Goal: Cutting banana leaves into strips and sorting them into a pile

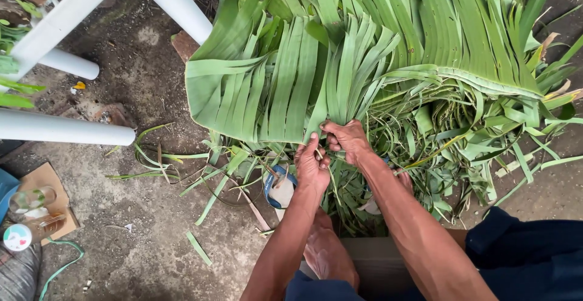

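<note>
Looking down through the head view, we note at the lower left a flat brown cardboard piece (45,182) carrying a clear glass (31,199) and a round white lid with a coloured label (17,237). White plastic chair legs (67,128) cross the upper left. We record a big pile of green leaf strips (340,64) on the concrete floor (139,228); the strips run lengthwise from the top of the frame down toward us, their lower ends at our hands. Our left hand (311,166) is pinched narrowly on a strip end, thumb upward. Our right hand (347,138), just beside and touching it, is curled closed on the same strip ends. Both forearms reach forward from bottom centre, converging. A bare foot (328,252) rests below.
</note>
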